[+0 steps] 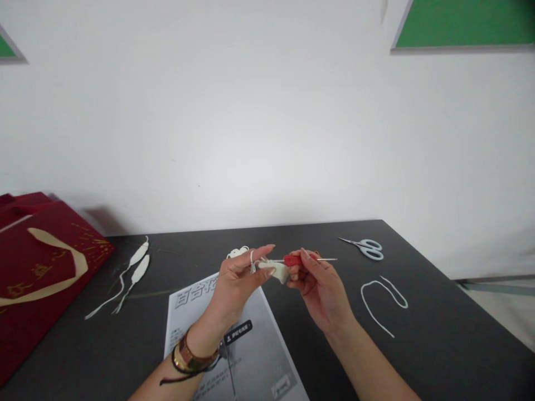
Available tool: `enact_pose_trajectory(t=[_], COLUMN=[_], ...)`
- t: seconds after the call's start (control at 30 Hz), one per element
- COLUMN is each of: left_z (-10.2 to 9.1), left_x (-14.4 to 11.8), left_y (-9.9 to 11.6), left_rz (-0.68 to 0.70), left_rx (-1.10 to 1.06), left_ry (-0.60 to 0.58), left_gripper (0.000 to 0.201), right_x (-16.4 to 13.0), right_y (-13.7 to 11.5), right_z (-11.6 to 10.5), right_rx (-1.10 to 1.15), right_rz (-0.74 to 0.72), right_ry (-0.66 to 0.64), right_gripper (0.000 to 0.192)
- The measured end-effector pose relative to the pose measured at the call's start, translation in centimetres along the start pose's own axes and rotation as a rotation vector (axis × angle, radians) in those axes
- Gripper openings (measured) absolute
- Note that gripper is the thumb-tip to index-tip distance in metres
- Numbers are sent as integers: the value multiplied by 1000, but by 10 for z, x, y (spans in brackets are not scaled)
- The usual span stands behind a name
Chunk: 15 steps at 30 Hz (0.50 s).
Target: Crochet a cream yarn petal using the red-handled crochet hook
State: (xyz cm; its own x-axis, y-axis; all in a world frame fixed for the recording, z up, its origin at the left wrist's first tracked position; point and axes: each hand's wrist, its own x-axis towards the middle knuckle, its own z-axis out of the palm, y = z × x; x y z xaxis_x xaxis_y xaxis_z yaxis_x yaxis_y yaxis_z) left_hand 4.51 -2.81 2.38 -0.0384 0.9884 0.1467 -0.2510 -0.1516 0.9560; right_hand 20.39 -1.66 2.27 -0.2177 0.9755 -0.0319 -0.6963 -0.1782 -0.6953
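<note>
At the centre of the frame, the left hand (238,278) pinches a small white crochet piece (279,271) between thumb and fingers, with a strand of white yarn (252,260) looped over the raised forefinger. The right hand (320,287) has its fingers closed round the red handle of a crochet hook (298,259), the thin metal shaft pointing right. The piece looks soft, light and easily distorted, best held near the working edge; the hook is stiff and slim. Below lies a printed instruction sheet (251,334) with large Chinese characters, only partly legible. Scissors (368,248) and a loose yarn length (382,298) lie right on the dark worktop (438,334); a red bag (37,267) sits left.
</note>
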Motion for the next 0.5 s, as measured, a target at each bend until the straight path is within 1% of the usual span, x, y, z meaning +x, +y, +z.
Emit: enact_pose_trajectory(t=[0.07,0.2,0.27,0.33,0.37,0.43,0.5], left_z=[0,-2,-3,-3,-3,-3,-2], left_x=[0,1,2,3,3,3,2], left_y=[2,7,6,3,2,-1,-2], left_rz=[13,118,137,140,138,149,193], left_rx=[41,150,153,147,141,111,84], left_ry=[8,-18,-19,13,21,13,-2], left_gripper=[35,30,25,22,25,39,53], right_x=[0,0,-1,0,0,1,2], right_y=[1,0,0,-1,-1,0,1], right_z=[1,3,3,3,3,2,1], right_rx=[5,-8,-10,0,11,44,91], right_rz=[-4,-6,-1,15,27,56,86], right_ry=[5,21,23,24,25,30,36], right_gripper=[21,21,22,22,22,22,21])
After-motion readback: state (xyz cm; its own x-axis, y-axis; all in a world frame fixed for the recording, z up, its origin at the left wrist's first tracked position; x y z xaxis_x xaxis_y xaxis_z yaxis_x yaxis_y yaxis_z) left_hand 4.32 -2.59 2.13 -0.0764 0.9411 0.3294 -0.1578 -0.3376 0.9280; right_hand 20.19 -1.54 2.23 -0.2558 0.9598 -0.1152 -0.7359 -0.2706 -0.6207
